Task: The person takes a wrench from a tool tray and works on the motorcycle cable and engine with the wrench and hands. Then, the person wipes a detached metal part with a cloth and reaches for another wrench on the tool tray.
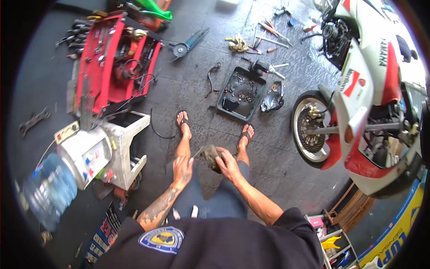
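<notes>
Above my lap, my right hand [228, 165] is closed on a dirty grey-brown piece [208, 154], its kind unclear. My left hand [183, 170] is closed beside it, pinching a thin, rod-like tool [197, 153] that points toward the piece. Most of the tool is hidden in the fingers. On the floor past my feet lies a black tray [242, 114] with small bolts and metal bits in it. A dark metal cover [273, 97] rests against the floor at the tray's right, and a power drill [260, 68] sits by its far edge.
A red toolbox [107, 67] and a white stool [127, 134] stand at the left, near a blue water bottle [50, 190]. An angle grinder [188, 45] and a rag [238, 44] lie on the floor ahead. A white-and-red motorcycle [358, 94] fills the right side.
</notes>
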A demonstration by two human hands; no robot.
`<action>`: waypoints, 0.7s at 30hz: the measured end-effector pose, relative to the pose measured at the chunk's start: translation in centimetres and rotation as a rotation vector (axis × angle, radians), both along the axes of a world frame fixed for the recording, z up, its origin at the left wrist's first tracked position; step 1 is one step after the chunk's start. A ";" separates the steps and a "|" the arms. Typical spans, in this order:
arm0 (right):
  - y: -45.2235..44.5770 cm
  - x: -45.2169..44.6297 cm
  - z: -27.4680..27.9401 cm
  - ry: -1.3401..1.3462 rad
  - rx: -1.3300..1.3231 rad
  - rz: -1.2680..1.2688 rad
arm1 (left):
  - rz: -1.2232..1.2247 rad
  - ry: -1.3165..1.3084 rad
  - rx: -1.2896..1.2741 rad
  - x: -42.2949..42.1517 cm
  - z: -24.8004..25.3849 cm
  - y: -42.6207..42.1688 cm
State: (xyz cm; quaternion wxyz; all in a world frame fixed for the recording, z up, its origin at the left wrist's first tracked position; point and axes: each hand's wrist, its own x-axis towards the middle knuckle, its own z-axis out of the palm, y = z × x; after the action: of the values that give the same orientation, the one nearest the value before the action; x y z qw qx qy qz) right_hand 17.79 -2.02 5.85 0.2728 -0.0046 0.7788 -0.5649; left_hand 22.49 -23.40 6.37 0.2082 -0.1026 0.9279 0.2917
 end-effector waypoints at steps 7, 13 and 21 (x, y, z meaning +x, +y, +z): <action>-2.9 -2.5 10.3 0.679 0.019 -0.239 | 0.278 0.167 0.441 -6.0 18.5 7.2; -3.8 -10.9 15.7 0.733 0.196 -0.267 | 0.232 0.333 0.431 -6.8 23.8 3.7; 0.4 -11.9 17.8 0.637 -0.086 -0.657 | 0.608 0.572 0.560 -7.3 28.7 1.9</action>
State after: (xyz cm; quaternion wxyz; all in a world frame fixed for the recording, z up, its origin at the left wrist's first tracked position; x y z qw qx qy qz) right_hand 5.84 -1.61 23.64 -0.1745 0.0577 0.7597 -0.6237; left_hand 15.19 -21.50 35.07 -0.1293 -0.2243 0.7622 0.5933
